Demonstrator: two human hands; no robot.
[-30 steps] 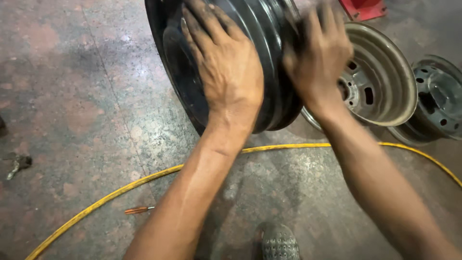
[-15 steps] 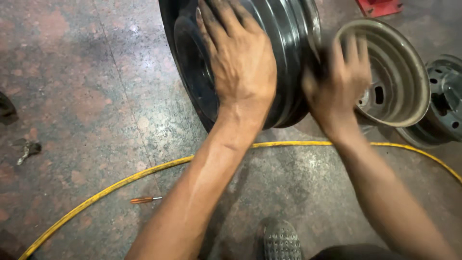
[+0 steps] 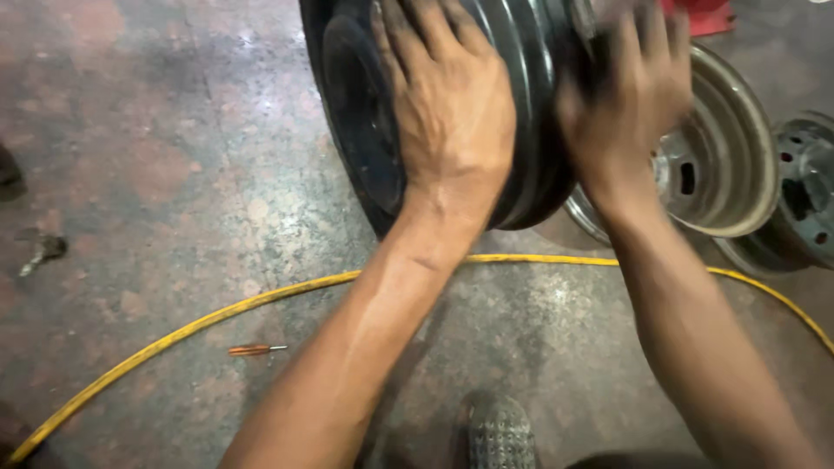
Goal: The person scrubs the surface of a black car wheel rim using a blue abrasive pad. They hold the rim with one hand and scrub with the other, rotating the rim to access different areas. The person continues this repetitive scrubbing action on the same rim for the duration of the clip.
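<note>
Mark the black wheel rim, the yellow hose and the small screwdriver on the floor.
black wheel rim (image 3: 530,95), head view, on its ribbed barrel between the two hands.
yellow hose (image 3: 200,323), head view, on its curve across the floor.
screwdriver (image 3: 248,350), head view, on its orange handle.

black wheel rim (image 3: 539,113): top cut off by the picture's upper edge
right hand (image 3: 630,104): motion-blurred, grip unclear
red object (image 3: 708,16): mostly cut off
small item (image 3: 42,250) at floor's left edge: too small to tell
</note>
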